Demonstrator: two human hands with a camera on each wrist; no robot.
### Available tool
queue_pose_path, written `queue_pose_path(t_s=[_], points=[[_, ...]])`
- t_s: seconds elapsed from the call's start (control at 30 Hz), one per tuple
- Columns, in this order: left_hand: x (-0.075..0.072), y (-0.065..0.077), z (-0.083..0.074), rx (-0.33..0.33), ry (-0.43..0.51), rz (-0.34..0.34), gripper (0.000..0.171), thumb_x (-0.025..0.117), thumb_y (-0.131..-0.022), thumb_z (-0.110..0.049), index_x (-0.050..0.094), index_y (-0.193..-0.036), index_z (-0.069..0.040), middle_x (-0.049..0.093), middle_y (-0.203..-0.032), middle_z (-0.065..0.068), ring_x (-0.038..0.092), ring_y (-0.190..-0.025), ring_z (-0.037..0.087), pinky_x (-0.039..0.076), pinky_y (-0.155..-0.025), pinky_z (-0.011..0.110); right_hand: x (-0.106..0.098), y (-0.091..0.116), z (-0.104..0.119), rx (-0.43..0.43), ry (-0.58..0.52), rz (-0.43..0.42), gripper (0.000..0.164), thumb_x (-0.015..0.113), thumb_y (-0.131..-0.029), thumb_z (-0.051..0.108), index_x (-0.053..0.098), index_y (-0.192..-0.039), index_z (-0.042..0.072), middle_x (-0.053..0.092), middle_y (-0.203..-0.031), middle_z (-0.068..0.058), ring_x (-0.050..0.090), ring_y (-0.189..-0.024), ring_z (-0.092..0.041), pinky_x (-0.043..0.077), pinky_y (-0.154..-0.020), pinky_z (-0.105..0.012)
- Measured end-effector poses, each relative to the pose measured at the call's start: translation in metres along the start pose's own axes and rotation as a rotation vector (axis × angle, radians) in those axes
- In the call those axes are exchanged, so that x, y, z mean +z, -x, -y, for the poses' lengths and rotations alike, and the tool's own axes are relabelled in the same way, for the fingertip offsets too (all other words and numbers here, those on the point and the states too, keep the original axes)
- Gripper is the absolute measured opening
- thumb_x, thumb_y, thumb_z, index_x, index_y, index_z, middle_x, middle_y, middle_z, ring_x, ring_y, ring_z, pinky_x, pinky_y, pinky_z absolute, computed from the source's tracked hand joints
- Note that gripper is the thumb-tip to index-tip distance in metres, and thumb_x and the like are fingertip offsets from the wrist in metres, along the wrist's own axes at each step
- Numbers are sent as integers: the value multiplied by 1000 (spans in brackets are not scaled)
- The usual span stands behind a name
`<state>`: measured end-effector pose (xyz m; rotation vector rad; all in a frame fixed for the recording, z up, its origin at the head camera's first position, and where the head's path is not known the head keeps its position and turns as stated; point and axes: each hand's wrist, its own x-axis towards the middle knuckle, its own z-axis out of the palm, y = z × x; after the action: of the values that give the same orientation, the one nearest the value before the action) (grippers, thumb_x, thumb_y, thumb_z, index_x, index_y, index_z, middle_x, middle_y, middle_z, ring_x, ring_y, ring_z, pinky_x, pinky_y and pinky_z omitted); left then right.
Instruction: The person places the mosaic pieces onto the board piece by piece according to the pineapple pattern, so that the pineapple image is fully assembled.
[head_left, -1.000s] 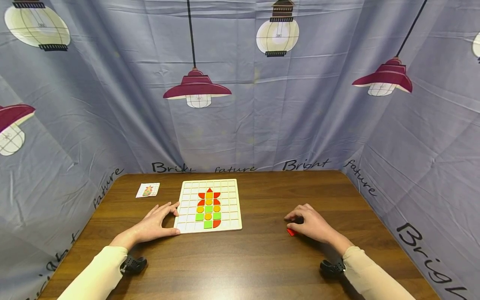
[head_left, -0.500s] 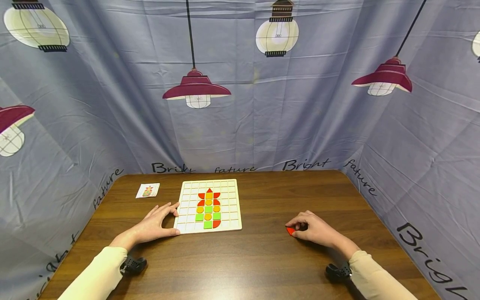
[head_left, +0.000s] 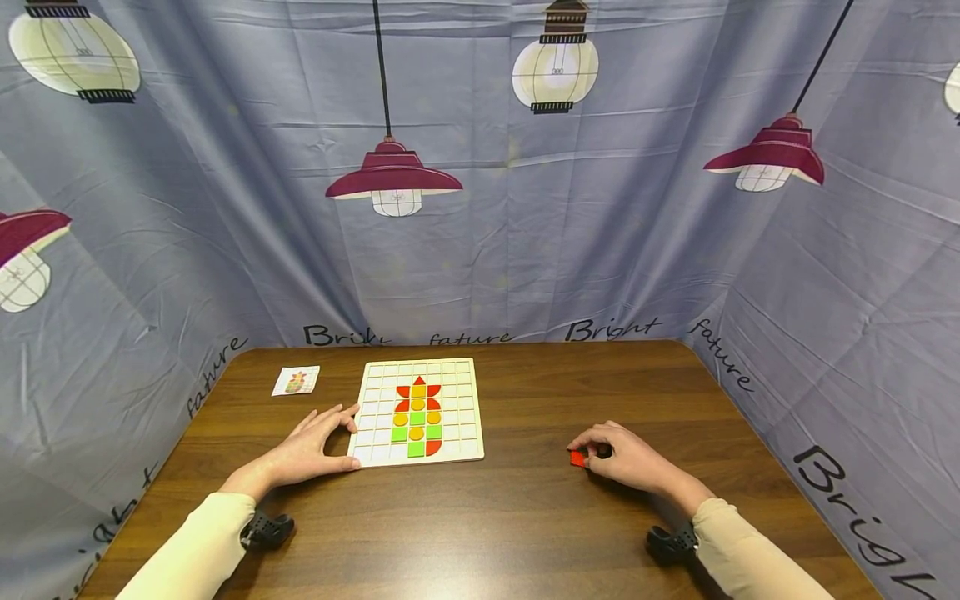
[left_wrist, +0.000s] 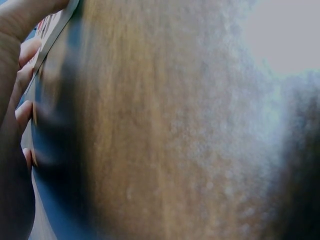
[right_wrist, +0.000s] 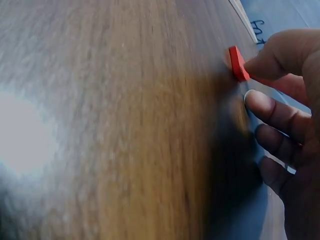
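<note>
In the head view, a white square grid board (head_left: 457, 433) lies on the table, its middle filled with red, yellow and green tiles in a pineapple-like pattern. My left hand (head_left: 307, 450) rests at the board's left side, thumb and fingers spread and touching its edge; the left wrist view has the board's edge (left_wrist: 55, 37) beside the thumb. To the right, my right hand (head_left: 626, 454) pinches a small red tile (head_left: 577, 458) between thumb and index finger, low over the table. The right wrist view has the thumb against the red tile (right_wrist: 238, 64); its full outline is partly hidden.
A small card (head_left: 296, 381) with a printed coloured pattern lies at the table's back left. The brown wooden table (head_left: 450, 533) extends between and in front of the hands. A blue-grey curtain (head_left: 480, 275) with printed lamps surrounds the back and sides.
The red tile turns and shifts slightly under my right hand's fingers, and more of it shows now. My right hand has moved a little nearer to me. The left hand and board stay still.
</note>
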<state>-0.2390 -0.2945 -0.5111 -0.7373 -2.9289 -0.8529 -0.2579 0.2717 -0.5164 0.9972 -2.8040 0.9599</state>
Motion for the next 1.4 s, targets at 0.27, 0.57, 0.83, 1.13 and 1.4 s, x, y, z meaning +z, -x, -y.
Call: queue_pose_path(t_s=[0.27, 0.57, 0.83, 1.13, 1.4], points=[[-1, -1, 0, 1, -5, 2, 48, 81, -83, -52, 55, -109, -22, 42, -159, 14, 30, -147, 46, 8, -118, 68, -1, 4, -6, -24, 28, -12, 23, 83, -84, 16, 73, -102, 28, 59, -84, 11, 52, -82, -8, 43, -69, -24], [0, 0, 0, -6, -10, 4, 48, 81, -83, -52, 55, -109, -22, 42, -159, 14, 31, -147, 46, 9, -118, 68, 5, 2, -4, -59, 39, -42, 18, 86, -84, 32, 70, -89, 31, 59, -81, 16, 52, -81, -6, 44, -70, -25], [0, -1, 0, -9, -1, 3, 48, 82, -82, -52, 55, -109, -21, 42, -159, 15, 30, -147, 46, 8, -119, 68, 8, -2, 0, -130, 9, 5, 30, 84, -87, 24, 75, -115, 28, 62, -89, 13, 53, -84, -8, 44, -75, -29], [1, 0, -1, -10, 1, 3, 49, 81, -83, -53, 55, -109, -21, 42, -159, 15, 30, -148, 46, 8, -119, 68, 12, -3, 1, -96, 3, -37, 22, 85, -85, 34, 74, -104, 28, 61, -87, 10, 52, -84, -10, 44, -71, -27], [1, 0, -1, -7, 0, -1, 48, 81, -83, -52, 55, -109, -21, 42, -159, 14, 30, -148, 46, 8, -119, 68, 9, 1, -4, -89, -18, -40, 23, 87, -84, 32, 75, -103, 29, 62, -87, 11, 54, -86, -11, 44, -72, -26]])
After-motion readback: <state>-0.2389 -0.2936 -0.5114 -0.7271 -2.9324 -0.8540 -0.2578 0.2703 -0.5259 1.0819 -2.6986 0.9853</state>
